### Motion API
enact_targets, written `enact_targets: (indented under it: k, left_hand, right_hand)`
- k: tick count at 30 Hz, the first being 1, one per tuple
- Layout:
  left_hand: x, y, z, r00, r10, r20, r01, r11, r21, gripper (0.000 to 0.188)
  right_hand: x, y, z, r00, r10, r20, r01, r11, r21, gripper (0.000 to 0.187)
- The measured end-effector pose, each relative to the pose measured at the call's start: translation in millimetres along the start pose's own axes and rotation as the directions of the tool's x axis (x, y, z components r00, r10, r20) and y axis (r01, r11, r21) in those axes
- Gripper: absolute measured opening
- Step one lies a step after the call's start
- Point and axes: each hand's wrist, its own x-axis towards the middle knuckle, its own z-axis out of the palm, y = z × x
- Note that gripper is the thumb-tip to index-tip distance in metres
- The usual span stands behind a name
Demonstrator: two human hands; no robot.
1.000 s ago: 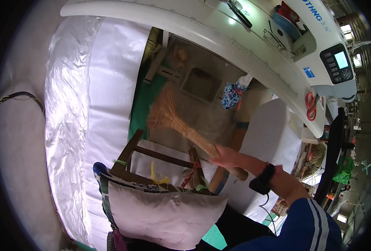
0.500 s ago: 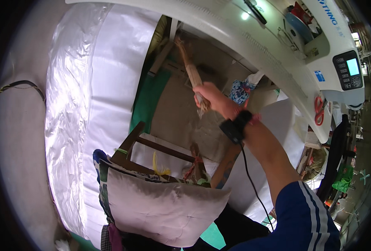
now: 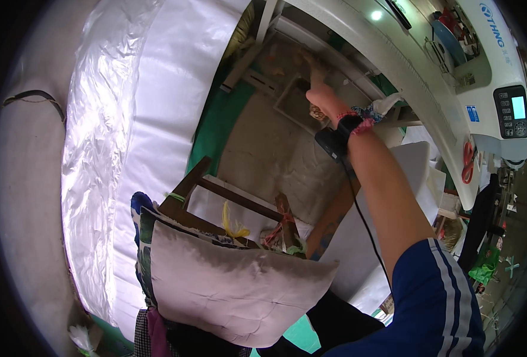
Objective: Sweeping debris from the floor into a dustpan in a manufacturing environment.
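My right hand reaches down under the sewing machine table, its fingers closed round the handle of what looks like a straw hand broom. The broom's far part points away over the floor and is blurred. Its handle end shows just below my fist. A dark band with a small black box and a pink scrunchie circle my right wrist. Beside my hand hangs a blue patterned cloth. A flat rectangular pedal-like frame lies under the table next to the broom. My left hand is out of view.
The white sewing machine table arches over the right, with red-handled scissors on its edge. White sheeting covers the left. Nearest me stands a wooden chair with a pale cushion. A black cable trails along my arm.
My right hand has moved farther away and slightly right, deeper under the table, carrying the broom with it. The view has shifted a little.
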Motion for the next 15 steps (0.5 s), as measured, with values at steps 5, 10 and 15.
enact_targets:
  k: [5, 10, 15]
  left_hand:
    - [1.5, 1.7, -1.4, 1.0, -0.001, 0.001, 0.001, 1.0, 0.011, 0.057]
    - [1.6, 3.7, -0.8, 1.0, 0.006, -0.008, -0.006, 1.0, 0.008, 0.057]
    - [-2.7, 2.0, -1.4, 1.0, 0.001, -0.011, 0.0, 1.0, 0.03, 0.057]
  right_hand:
    - [-24.9, -20.4, 21.6, 0.906, 0.2, 0.373, -0.421, 0.501, 0.756, 0.018]
    - [9.5, -41.6, 46.8, 0.971, 0.077, 0.228, -0.223, 0.647, 0.729, 0.014]
    - [77.3, -30.1, 58.4, 0.956, -0.145, 0.257, 0.021, 0.902, 0.431, 0.009]
